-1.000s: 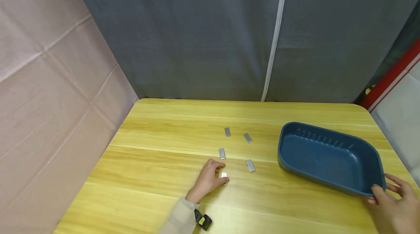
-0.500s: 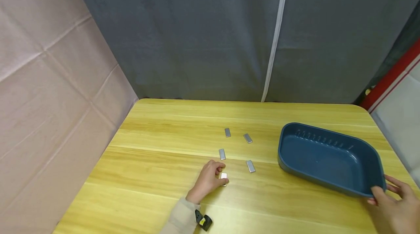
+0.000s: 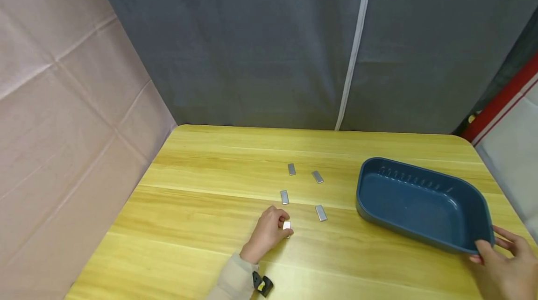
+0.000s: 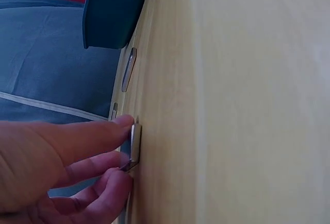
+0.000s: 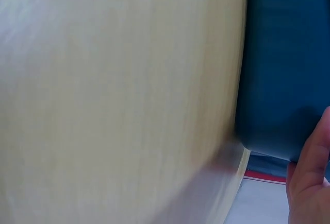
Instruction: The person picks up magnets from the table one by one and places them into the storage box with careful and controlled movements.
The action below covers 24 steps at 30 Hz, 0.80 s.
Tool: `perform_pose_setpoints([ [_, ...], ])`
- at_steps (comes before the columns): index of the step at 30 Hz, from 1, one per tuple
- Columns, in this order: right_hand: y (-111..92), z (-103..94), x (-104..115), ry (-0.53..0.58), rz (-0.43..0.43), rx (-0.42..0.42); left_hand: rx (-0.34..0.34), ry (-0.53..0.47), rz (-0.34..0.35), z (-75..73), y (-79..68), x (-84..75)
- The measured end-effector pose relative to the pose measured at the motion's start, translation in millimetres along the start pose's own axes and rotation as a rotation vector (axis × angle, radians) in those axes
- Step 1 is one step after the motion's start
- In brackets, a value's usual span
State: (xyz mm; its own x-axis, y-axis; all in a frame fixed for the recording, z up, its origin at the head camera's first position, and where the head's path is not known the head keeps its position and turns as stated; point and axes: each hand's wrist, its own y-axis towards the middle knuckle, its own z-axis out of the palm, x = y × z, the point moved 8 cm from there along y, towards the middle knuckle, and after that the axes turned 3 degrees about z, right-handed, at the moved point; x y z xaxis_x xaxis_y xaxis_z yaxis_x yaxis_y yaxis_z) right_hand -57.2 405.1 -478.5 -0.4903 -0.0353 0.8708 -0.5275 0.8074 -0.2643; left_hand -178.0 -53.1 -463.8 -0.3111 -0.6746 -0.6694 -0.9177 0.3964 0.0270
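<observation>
My left hand (image 3: 265,231) is low over the wooden table, left of the tray. Its thumb and fingertips pinch a small flat silver rectangular plate (image 3: 287,225) by its ends. In the left wrist view the plate (image 4: 135,142) has one end under the thumb, the other at the curled fingers, and its face close along the tabletop. At the far right, my right hand (image 3: 510,260) grips the near right corner of a dark blue rectangular tray (image 3: 414,209), thumb on the rim and fingers around the outer wall. Nothing lies inside the tray.
Several matching silver plates lie separately on the table (image 3: 189,230): one plate (image 3: 284,197) just beyond my left hand, another plate (image 3: 321,213) to its right, and others farther back. A grey curtain (image 3: 252,57) hangs behind the table, and a pink cloth (image 3: 75,103) on the left.
My left fingers have drawn in toward the thumb, closing the gap at the plate's far end. The right hand and tray have stayed in place.
</observation>
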Motion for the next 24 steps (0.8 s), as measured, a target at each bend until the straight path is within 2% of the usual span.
perform_pose_setpoints([
  [9, -2.9, 0.4, 6.0, -0.107, -0.039, -0.012, -0.014, -0.032, 0.014, -1.2, 1.6, 0.2],
  [15, -2.4, -0.9, 3.8, -0.013, -0.037, 0.007, -0.005, -0.036, 0.038, -0.1, 3.5, -1.1],
  [18, -2.1, -1.2, 3.5, -0.003, -0.042, 0.011, 0.002, -0.032, 0.051, 0.7, 4.5, -2.0],
  [24, -4.3, 0.3, 7.7, -0.104, -0.074, -0.004, 0.02, -0.022, 0.08, 0.4, 7.1, -4.3],
])
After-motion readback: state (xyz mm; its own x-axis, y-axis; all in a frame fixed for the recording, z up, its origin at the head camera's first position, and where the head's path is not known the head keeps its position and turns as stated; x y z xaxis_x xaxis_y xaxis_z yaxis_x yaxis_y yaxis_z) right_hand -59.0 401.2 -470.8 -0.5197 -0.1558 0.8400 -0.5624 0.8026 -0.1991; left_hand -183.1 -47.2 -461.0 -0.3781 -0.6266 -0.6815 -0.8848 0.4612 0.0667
